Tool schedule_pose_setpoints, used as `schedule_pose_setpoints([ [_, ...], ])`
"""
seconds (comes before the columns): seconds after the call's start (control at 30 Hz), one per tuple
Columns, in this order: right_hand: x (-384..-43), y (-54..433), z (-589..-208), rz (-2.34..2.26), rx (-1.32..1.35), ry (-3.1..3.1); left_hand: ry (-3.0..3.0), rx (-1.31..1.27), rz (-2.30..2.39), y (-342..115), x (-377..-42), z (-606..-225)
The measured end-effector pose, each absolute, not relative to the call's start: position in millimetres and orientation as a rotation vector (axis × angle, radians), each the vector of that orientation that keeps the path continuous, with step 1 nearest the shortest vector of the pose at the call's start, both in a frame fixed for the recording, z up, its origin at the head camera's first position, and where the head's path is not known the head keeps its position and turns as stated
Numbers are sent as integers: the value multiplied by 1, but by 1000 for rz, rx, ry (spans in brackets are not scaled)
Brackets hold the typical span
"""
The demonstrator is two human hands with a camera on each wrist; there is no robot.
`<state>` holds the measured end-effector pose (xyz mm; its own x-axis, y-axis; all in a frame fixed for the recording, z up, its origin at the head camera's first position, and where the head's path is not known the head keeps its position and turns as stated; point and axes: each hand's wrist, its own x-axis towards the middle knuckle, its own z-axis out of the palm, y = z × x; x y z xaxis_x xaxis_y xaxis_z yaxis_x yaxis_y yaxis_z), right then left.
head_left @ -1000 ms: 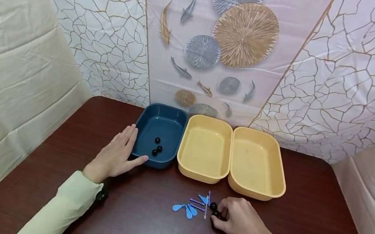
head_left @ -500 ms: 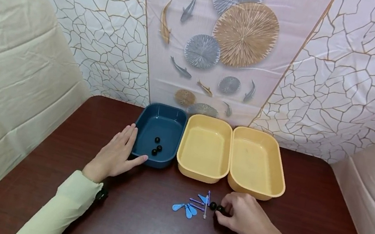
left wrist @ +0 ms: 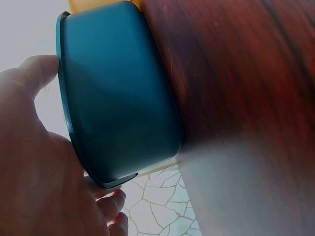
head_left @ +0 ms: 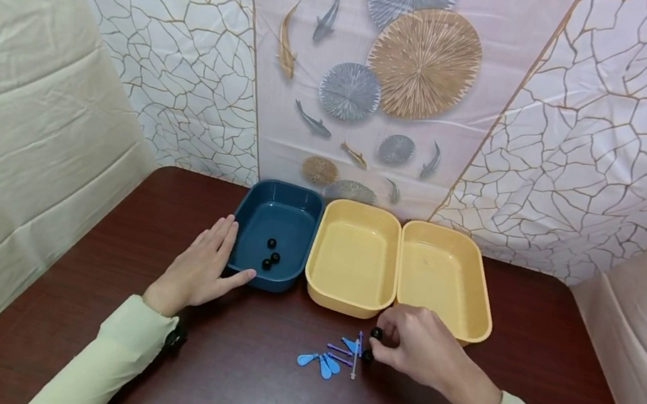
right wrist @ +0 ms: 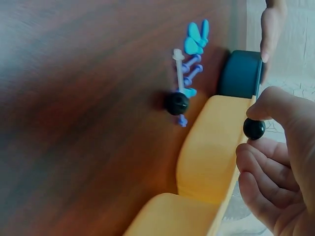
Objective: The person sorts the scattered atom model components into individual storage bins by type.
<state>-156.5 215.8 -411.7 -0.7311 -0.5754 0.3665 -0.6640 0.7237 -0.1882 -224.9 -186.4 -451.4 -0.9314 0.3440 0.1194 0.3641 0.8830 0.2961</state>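
Note:
My right hand (head_left: 424,350) pinches a black bead (right wrist: 254,129) between thumb and fingertips, raised off the table in front of the yellow trays. Below it a second black bead (head_left: 368,356) lies on the table, beside several blue drop-shaped pieces (head_left: 327,365) and thin purple and whitish sticks (head_left: 355,359). At the blue tray (head_left: 260,194) my left hand (head_left: 194,269) rests with straight fingers on the left rim, its thumb at the near corner. Inside that tray sit 3 black beads (head_left: 275,258).
Right of the blue tray stand a middle yellow tray (head_left: 347,307) and a right yellow tray (head_left: 480,287), side by side. Behind the dark wooden table (head_left: 238,389) hangs a patterned cloth (head_left: 307,148), with pale cloth at both sides.
My right hand has picked up one black bead and lifted it up and slightly left, toward the trays. The other bead stays on the table. My left hand has not moved.

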Motion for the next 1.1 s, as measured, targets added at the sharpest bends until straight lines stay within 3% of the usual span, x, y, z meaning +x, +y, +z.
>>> schedule_pose_setpoints([
  [1.1,-260,111,-358,406,1167,-2721,-3011,-557,-487,-187,-226,-452],
])
